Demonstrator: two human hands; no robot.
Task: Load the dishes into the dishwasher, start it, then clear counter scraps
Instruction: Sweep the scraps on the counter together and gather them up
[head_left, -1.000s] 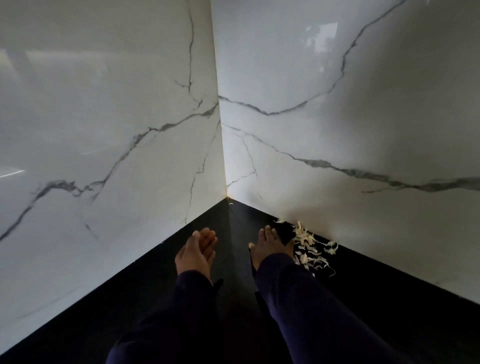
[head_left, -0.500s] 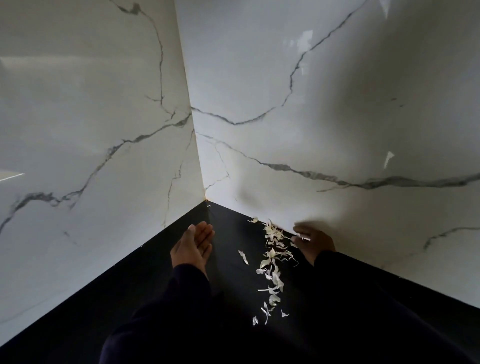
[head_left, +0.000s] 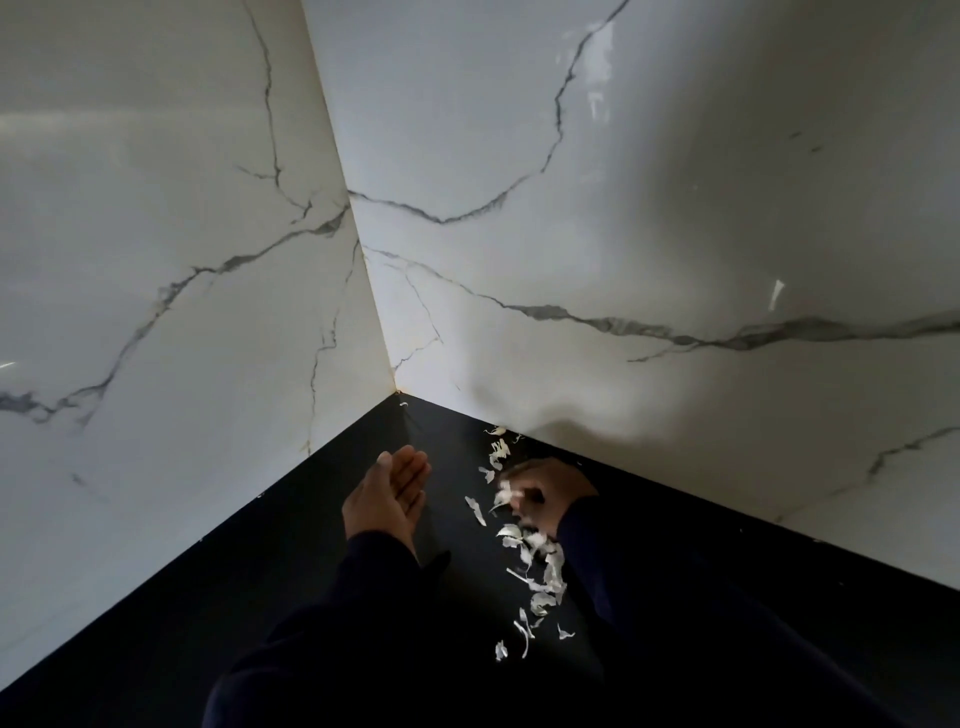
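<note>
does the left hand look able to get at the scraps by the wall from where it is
Probably yes. The left hand lies open on the dark counter just beside the trail of scraps, with bare counter between them. Only the right hand crowds the far end.

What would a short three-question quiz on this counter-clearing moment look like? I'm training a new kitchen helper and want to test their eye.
1. True or false: the left hand is held open, fingers straight.
2. Where do the pale scraps lie: A) against the left wall, B) in a trail on the black counter beside the right hand, C) in the left palm?
3. What colour are the walls meeting at the corner?

Key: 1 true; 2 B; 3 white marble with grey veins.
</note>
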